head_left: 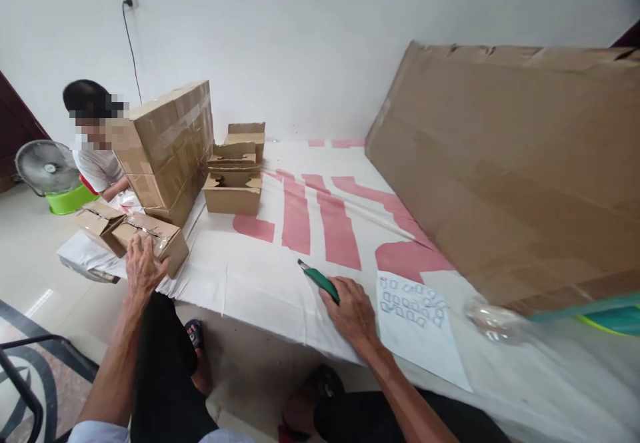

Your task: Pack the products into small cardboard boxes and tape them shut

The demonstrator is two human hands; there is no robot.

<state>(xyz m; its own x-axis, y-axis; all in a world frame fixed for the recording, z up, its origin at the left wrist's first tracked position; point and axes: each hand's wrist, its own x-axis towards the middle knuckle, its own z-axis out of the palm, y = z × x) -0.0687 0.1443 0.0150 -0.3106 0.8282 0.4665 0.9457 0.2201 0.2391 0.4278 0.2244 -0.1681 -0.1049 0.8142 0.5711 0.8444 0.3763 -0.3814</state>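
My left hand (143, 266) rests with its fingers apart on the near side of a small taped cardboard box (170, 246) at the table's left end. Another small box (100, 223) stands just left of it. In my right hand (353, 309) is a green utility knife (321, 284), its blade end pointing up and left above the white cloth. A paper sheet with hand-drawn blue shapes (425, 336) lies beside my right wrist.
Open small boxes (233, 199) stand behind, beside a tall taped carton (170, 149). A large carton (520, 163) fills the right. A person (97, 166) sits at the far left near a fan (50, 168). Clear tape (493, 319) lies at the right on the cloth-covered table (250, 283).
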